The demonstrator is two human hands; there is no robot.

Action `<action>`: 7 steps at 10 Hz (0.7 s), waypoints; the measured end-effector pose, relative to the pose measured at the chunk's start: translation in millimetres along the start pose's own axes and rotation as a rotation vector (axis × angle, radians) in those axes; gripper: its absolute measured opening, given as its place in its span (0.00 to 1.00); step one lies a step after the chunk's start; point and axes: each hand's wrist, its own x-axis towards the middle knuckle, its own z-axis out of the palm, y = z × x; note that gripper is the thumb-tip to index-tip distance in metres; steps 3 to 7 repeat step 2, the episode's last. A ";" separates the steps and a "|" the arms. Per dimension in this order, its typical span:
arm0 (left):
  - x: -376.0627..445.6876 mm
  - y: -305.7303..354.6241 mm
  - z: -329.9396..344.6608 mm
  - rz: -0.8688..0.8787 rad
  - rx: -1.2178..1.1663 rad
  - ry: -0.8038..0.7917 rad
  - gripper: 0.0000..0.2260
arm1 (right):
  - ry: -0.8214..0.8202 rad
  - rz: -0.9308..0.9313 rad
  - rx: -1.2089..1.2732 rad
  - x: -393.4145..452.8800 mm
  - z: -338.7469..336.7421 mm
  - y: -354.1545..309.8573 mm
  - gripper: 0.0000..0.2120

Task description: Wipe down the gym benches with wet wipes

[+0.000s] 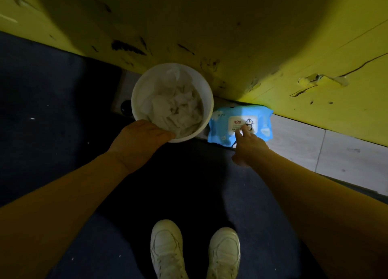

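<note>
left hand [139,141]: grips the near rim of the white bucket, thumb curled over the rim into the inside, other fingers hidden under/behind the wall.
right hand [248,145]: reaches to the wet wipes pack, index finger straight with its tip on the white flap label; other fingers loosely bent, nothing held.
white bucket [204,102]: round, open top, on the floor against the foot of the yellow wall, just left of the pack; whether it is lifted or resting cannot be told.
used wipes [176,108]: crumpled white sheets piled inside the bucket, filling most of it.
wet wipes pack [222,129]: light blue soft pack, lies flat on the floor by the wall base, just beside the bucket; white flap label with penguin picture faces up; flap appears closed.
yellow wall [231,37]: scuffed with black marks and a chipped patch at right, runs diagonally across the top.
floor: dark blue carpet [42,111] under the person; pale grey tiles [336,153] along the wall at right, pack sits at the edge where they meet.
shoes [168,249]: two white lace-up sneakers at the bottom edge, toes toward the wall.
lighting: dim, heavy shadow over the centre.
</note>
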 end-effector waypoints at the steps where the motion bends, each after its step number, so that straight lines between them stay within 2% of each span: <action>1: 2.7 16.6 -16.7 -0.052 0.077 -0.067 0.27 | 0.017 -0.003 0.063 -17.8 -14.2 -3.3 0.37; 2: -3.9 35.1 -32.2 -0.192 0.107 -0.266 0.29 | 0.080 -0.042 0.081 -50.6 -28.5 -6.6 0.37; 7: -3.9 35.1 -32.2 -0.192 0.107 -0.266 0.29 | 0.080 -0.042 0.081 -50.6 -28.5 -6.6 0.37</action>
